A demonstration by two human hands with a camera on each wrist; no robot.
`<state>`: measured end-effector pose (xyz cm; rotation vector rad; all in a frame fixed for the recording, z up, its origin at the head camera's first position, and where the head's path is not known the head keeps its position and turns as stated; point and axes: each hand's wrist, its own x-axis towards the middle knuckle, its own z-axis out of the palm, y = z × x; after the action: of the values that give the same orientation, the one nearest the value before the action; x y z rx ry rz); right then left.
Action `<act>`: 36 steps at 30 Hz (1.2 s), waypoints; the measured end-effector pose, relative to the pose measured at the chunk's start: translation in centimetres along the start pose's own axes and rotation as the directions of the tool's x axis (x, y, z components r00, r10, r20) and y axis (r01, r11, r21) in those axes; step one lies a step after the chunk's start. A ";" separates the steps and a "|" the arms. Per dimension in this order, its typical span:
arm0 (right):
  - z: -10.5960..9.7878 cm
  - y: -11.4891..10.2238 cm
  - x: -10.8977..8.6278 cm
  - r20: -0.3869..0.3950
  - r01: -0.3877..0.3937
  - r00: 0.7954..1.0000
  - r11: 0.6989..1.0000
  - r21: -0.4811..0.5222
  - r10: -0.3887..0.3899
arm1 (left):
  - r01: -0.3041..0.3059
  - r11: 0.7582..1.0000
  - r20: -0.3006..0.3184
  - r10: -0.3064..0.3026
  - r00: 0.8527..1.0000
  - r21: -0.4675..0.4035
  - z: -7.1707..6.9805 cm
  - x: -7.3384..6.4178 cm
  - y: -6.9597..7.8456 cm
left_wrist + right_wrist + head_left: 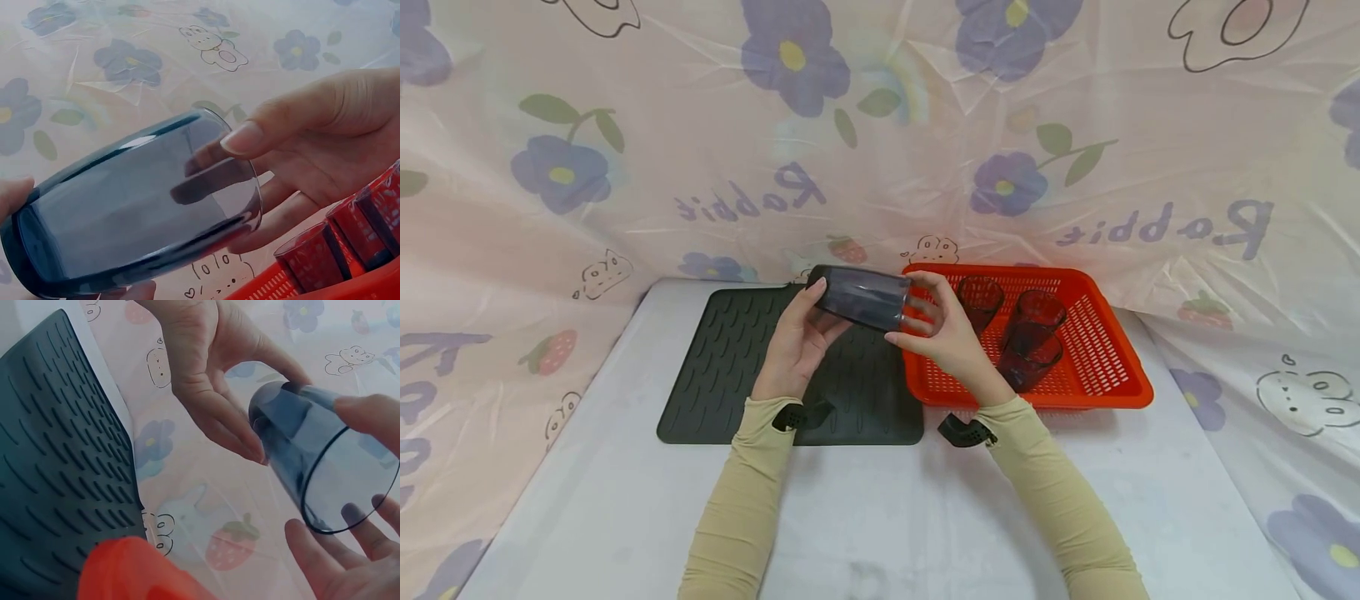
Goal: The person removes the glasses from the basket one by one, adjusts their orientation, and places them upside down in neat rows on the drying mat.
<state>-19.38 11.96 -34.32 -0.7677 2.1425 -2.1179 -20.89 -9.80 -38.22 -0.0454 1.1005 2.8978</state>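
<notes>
A dark tinted glass (861, 297) lies on its side in the air, above the gap between the dark ridged mat (730, 367) and the orange basket (1097, 367). My left hand (801, 337) grips its base end, thumb on top. My right hand (936, 329) holds the open rim end, thumb over the rim and fingers beneath. The left wrist view shows the glass (134, 212) close up with the right hand's thumb (250, 134) on its rim. In the right wrist view the glass (315, 456) points its open mouth at the camera, with the left hand (212, 381) behind it.
Three more dark glasses (1026, 329) stand in the orange basket at the right. The ridged mat lies flat on the white table (880, 517). A flower-printed plastic sheet (880, 125) hangs behind and along both sides.
</notes>
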 end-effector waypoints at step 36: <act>-3.7 3.3 -2.0 0.025 0.018 1.000 1.000 -0.013 -0.017 | -0.088 0.990 -0.078 0.097 0.992 0.110 -3.4 -0.8 2.3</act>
<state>-19.98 15.94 -37.86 -0.8127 2.1476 -2.0932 -20.19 -13.81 -39.19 -0.1157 1.3035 2.9370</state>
